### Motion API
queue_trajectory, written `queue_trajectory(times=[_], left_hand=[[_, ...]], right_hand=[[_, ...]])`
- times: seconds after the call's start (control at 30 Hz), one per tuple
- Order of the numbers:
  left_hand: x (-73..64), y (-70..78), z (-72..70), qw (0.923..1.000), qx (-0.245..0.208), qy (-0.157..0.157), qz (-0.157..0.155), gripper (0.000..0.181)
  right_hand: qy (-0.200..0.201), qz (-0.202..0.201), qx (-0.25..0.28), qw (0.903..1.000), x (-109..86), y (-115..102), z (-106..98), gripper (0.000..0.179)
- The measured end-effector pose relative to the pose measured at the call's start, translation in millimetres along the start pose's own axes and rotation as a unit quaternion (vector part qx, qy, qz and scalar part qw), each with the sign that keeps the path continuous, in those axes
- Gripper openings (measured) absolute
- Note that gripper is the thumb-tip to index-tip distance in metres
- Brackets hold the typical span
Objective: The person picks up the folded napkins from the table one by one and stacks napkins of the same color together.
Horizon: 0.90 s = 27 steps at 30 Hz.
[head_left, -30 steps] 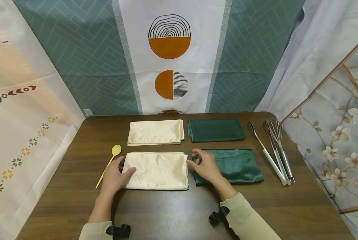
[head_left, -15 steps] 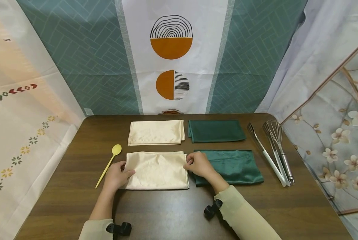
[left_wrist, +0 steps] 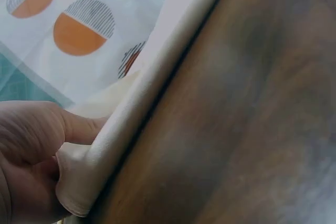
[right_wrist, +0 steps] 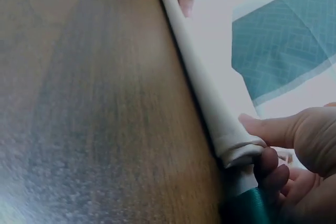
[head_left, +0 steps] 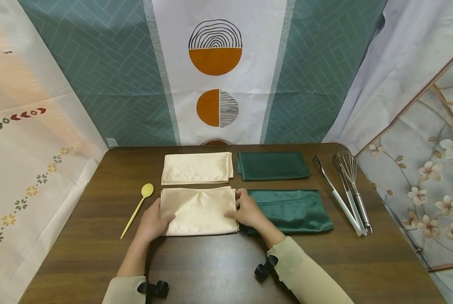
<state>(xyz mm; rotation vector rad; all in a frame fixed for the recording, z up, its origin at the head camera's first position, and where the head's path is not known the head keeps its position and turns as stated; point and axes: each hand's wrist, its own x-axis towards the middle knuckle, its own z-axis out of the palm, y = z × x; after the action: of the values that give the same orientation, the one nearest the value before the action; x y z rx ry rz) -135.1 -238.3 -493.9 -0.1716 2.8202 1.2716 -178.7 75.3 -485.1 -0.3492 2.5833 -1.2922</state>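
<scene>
1. Head view: here's the near cream cloth (head_left: 199, 213), folded flat and wide, right at the middle of the brown table (head_left: 200, 270), and both hands are on it! The left hand (head_left: 150, 221) has the left end, the right hand (head_left: 247, 211) the right end, each thumb on top. Just behind lies the far cream cloth (head_left: 197, 168). To the right, the near green cloth (head_left: 292, 211) sits beside the right hand, with the far green cloth (head_left: 273, 165) behind it. Out left, a yellow spoon (head_left: 147, 191) lies at a slant; over on the right, a whisk (head_left: 359, 207) rests among other metal utensils.

2. Left wrist view: close in now, and it's a pinch! The left hand's thumb presses over the near cream cloth's rounded front edge, fingers tucked beneath its corner. A dark line runs along under that edge; whether the cloth is lifted, I cannot tell.

3. Right wrist view: same story at this end, the right hand nipping the layered corner between thumb and curled fingers. The near green cloth peeks out just below, and the left hand shows at the far end.
</scene>
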Motion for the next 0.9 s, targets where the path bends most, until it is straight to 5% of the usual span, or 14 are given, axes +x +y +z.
queue_trajectory(times=[0.07,0.13,0.33,0.53,0.73,0.9], left_hand=[[0.1,-1.0,-1.3,0.9998,-0.011,0.000,-0.015,0.073],[0.6,-1.7,-3.1,0.9995,-0.022,0.004,-0.022,0.077],[-0.6,-3.8,-6.2,0.9999,0.007,-0.004,0.007,0.044],[-4.6,-5.0,-12.5,0.9959,0.060,-0.051,0.046,0.078],[-5.0,-4.5,-13.5,0.9966,0.048,-0.049,0.046,0.037],[-6.5,-11.6,-13.8,0.9939,0.051,-0.013,0.097,0.022]], right_hand=[[-0.003,-0.002,-0.012,0.9999,0.7,2,0,0.059],[-0.011,-0.011,-0.018,0.9997,1.5,4,0,0.039],[-0.042,-0.054,-0.040,0.9969,2.2,9,-1,0.026],[-0.054,-0.058,-0.043,0.9959,3.6,11,-1,0.022],[-0.082,-0.056,-0.044,0.9941,3.2,12,-4,0.024],[-0.087,-0.073,-0.041,0.9927,3.6,15,-5,0.025]])
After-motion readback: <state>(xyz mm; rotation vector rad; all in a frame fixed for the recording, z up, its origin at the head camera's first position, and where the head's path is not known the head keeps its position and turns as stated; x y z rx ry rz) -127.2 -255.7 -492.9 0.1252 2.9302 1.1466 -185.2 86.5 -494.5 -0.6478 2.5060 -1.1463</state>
